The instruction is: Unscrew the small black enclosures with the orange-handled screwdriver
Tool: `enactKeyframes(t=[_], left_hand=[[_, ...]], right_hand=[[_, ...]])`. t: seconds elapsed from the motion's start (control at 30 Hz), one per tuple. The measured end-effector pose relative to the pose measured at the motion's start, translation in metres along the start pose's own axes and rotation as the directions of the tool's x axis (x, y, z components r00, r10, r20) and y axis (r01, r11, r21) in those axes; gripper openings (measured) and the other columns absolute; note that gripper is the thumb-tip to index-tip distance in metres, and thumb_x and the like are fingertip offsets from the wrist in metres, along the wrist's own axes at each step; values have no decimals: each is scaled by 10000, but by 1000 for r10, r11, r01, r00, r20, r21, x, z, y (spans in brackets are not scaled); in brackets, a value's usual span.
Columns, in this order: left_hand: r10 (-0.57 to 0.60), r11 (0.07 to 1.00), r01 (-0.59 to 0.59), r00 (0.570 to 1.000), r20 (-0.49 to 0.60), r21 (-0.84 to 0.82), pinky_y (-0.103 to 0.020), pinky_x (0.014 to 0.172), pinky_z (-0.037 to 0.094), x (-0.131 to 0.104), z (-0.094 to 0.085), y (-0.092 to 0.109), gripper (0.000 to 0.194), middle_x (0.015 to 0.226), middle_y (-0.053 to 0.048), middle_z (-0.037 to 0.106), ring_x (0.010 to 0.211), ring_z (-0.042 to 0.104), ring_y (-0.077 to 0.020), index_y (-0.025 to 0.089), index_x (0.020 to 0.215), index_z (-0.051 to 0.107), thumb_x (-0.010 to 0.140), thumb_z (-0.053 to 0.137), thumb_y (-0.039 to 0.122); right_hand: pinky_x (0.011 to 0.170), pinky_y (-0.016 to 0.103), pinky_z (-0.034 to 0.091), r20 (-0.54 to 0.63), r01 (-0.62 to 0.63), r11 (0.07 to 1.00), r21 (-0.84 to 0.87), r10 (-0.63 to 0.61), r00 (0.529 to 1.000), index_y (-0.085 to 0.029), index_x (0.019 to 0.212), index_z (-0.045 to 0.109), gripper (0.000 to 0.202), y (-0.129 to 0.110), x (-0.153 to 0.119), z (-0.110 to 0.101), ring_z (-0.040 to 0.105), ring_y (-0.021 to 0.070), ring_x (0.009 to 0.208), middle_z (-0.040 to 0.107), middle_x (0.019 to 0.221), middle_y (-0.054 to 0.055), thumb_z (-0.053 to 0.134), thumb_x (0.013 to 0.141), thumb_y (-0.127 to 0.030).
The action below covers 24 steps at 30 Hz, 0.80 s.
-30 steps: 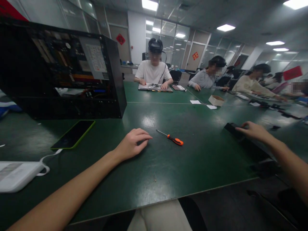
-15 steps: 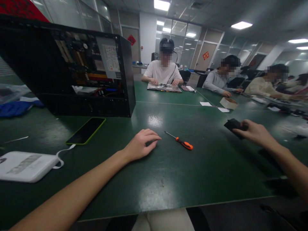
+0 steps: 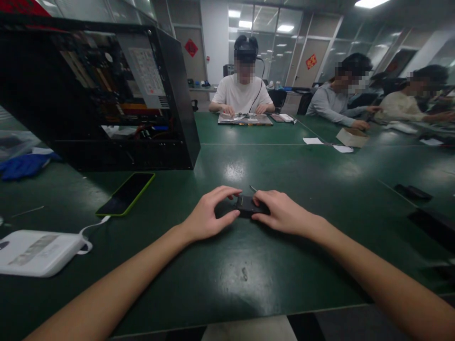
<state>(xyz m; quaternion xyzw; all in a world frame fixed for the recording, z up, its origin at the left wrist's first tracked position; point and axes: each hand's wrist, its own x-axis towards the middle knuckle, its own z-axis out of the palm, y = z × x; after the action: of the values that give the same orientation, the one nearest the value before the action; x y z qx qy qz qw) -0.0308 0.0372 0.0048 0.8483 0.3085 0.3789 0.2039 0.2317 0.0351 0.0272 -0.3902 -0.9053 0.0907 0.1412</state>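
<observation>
My right hand (image 3: 284, 210) grips a small black box-shaped part (image 3: 245, 204) by its right end, close over the green table (image 3: 213, 289). A thin yellowish mark shows on the part's top. My left hand (image 3: 209, 213) curves around the left end, thumb and fingers apart; whether its fingertips touch the part I cannot tell. Just beyond the part, the metal tip of a screwdriver (image 3: 252, 188) pokes out, its handle hidden by my right hand.
An opened black computer case (image 3: 179, 94) stands at the left back. Nearer lie a green-edged phone (image 3: 126, 193) and a cabled white power bank (image 3: 39, 253). Blue gloves (image 3: 24, 166) are far left. Black items (image 3: 414, 192) lie at right. Co-workers sit across the table.
My right hand has brought the black part from the right side to the middle, in front of my left hand. The screwdriver has become mostly covered. The view has shifted slightly.
</observation>
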Motion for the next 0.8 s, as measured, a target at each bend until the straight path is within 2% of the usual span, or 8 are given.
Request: enactKeyframes(t=[0.1, 0.23, 0.33, 0.4, 0.47, 0.53, 0.63, 0.8], left_hand=[[-27, 1000, 26, 999, 35, 6, -427, 1072, 515, 0, 3, 2, 415, 1305, -94, 683, 1199, 655, -258, 205, 1337, 640, 938, 709, 295], [-108, 994, 107, 994, 22, 19, -442, 1096, 511, 0, 9, 7, 421, 1360, -102, 662, 1250, 638, -266, 209, 1361, 628, 957, 694, 304], [-144, 989, 143, 989, 40, 32, -480, 1141, 483, 0, 11, 9, 462, 1422, -108, 644, 1310, 611, -287, 214, 1404, 602, 960, 689, 310], [-153, 988, 151, 986, 60, 36, -484, 1142, 482, 1, 11, 9, 448, 1415, -107, 653, 1305, 613, -284, 215, 1407, 599, 974, 674, 301], [-156, 987, 154, 986, 66, 40, -468, 1113, 500, 0, 10, 8, 407, 1375, -103, 671, 1265, 631, -269, 212, 1389, 611, 991, 654, 286], [-156, 987, 153, 985, 68, 45, -454, 1081, 517, 0, 9, 8, 362, 1331, -100, 684, 1221, 646, -257, 209, 1358, 635, 1002, 641, 276], [-157, 987, 153, 984, 89, 49, -456, 1067, 523, -1, 8, 7, 334, 1310, -97, 683, 1200, 652, -259, 219, 1321, 669, 994, 660, 287], [-182, 983, 183, 979, 97, -3, -465, 1082, 518, 1, 8, 9, 347, 1312, -93, 698, 1199, 664, -272, 230, 1283, 705, 944, 733, 297]], right_hand=[[868, 369, 466, -4, 12, 999, 32, -12, 1000, -182, 1082, 564, 226, 3, -2, 9, 637, 230, 921, 677, 1004, 78, 667, 974, -351], [1010, 385, 462, -70, 22, 988, 152, -11, 998, -197, 1139, 602, 248, 14, -11, -4, 637, 227, 1118, 679, 1214, 99, 560, 1045, -422], [893, 371, 501, -62, -155, 978, 138, 165, 984, -200, 1152, 625, 309, 27, -17, -20, 663, 223, 1018, 709, 1143, 89, 517, 1055, -472], [803, 375, 507, 30, -274, 958, 81, 273, 962, -197, 1174, 636, 389, 35, -19, -28, 673, 226, 902, 729, 1042, 78, 536, 1028, -544], [784, 377, 509, 129, -312, 948, 59, 302, 944, -205, 1195, 654, 433, 39, -20, -32, 681, 225, 877, 740, 1018, 72, 519, 1025, -580], [785, 362, 513, 181, -294, 953, 78, 277, 944, -214, 1209, 672, 415, 40, -22, -34, 689, 213, 880, 748, 1014, 67, 499, 1039, -550], [768, 343, 519, 197, -234, 969, 80, 214, 957, -224, 1243, 686, 369, 36, -25, -35, 695, 206, 882, 753, 1034, 67, 541, 1026, -485], [806, 385, 547, 201, -188, 982, -8, 186, 962, -239, 1273, 687, 390, 31, -29, -32, 708, 258, 975, 751, 1134, 82, 677, 942, -445]])
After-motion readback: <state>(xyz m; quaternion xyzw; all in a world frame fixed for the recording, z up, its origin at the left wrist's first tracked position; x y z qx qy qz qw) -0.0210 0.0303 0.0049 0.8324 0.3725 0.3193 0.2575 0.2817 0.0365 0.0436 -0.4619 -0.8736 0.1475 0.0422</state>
